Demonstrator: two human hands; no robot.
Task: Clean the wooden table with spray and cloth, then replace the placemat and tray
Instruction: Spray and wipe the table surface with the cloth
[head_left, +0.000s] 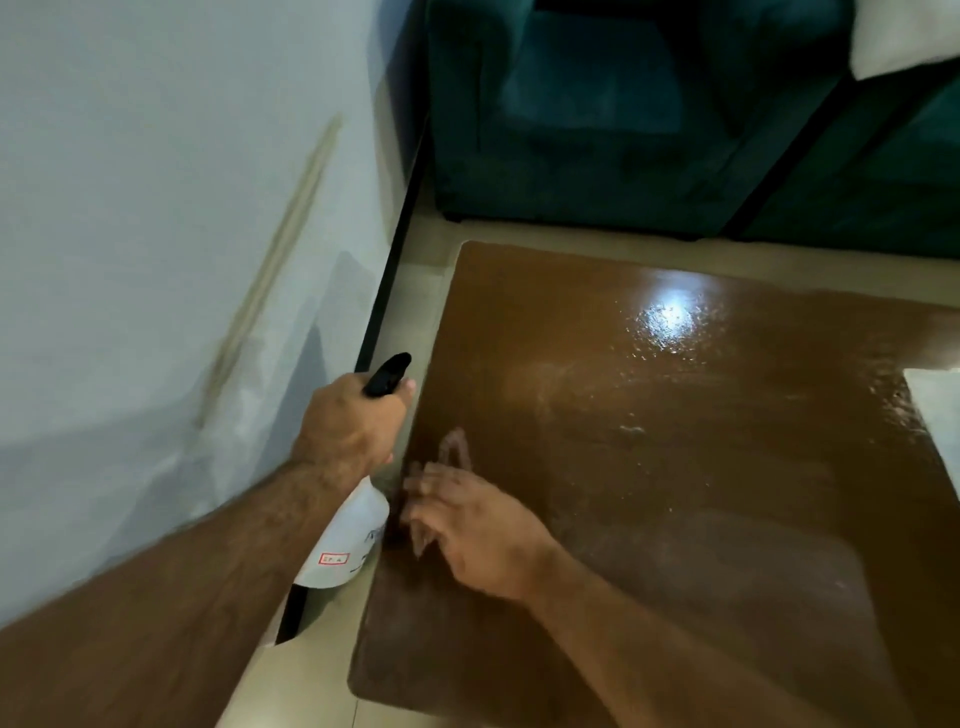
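One spray bottle (348, 540), one wooden worktop (675, 467) (wet and glossy), two hands, one white wall (156, 208), one green sofa (597, 114).

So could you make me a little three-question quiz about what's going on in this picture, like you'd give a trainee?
1. True or false: the left hand grips the spray bottle beside the table's edge.
2. Multiple choice: the wooden table looks
A. covered by a placemat
B. wet and shiny with droplets
C. stacked with plates
3. Fill in: the right hand, blurred, is over the table near its ____ edge and holds no cloth.

Key:
1. True. Its fingers curl round the bottle's neck under the black trigger head.
2. B. A light glares off the wet patch.
3. Left, the edge nearest the bottle.
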